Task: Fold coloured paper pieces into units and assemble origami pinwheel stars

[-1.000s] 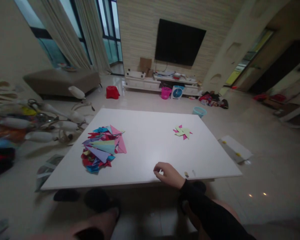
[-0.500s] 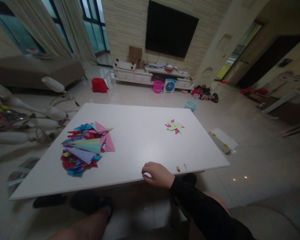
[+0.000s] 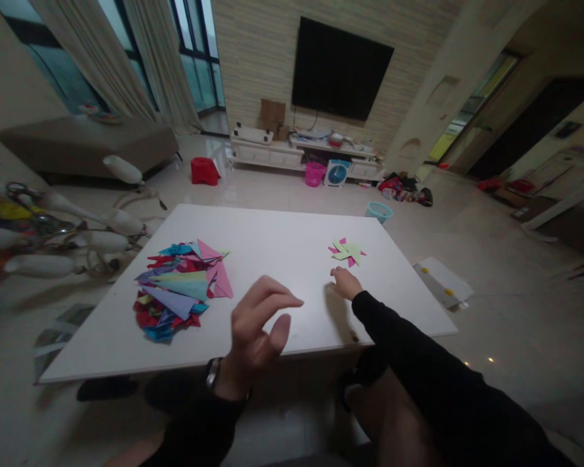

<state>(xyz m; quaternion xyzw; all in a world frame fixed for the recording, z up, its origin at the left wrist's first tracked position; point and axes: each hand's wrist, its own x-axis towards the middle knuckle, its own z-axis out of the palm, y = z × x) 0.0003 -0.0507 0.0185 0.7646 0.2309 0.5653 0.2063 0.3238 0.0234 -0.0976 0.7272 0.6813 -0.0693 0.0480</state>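
My right hand [image 3: 346, 283] reaches over the white table [image 3: 272, 243], just short of a green and pink folded paper pinwheel star [image 3: 347, 251]. Its fingers are apart and nothing shows in them. Closer to me, my left hand [image 3: 260, 327] is raised above the table's front edge, thumb and fingers curved with a gap between them, holding nothing. A watch sits on that wrist. To the left lies a heap of folded paper pieces [image 3: 175, 288] in blue, red, pink, purple and green, apart from both hands.
A small dark object [image 3: 354, 336] lies at the table's front edge, below my right forearm. Beyond the table stand a red stool [image 3: 205, 171], a pink bin [image 3: 314, 174] and a blue basket [image 3: 379, 211]. A lamp with several white arms [image 3: 92, 243] is blurred at left.
My right hand has moved forward and right from the front edge toward the paper star. The left hand has come into view. The whole scene has shifted slightly right.
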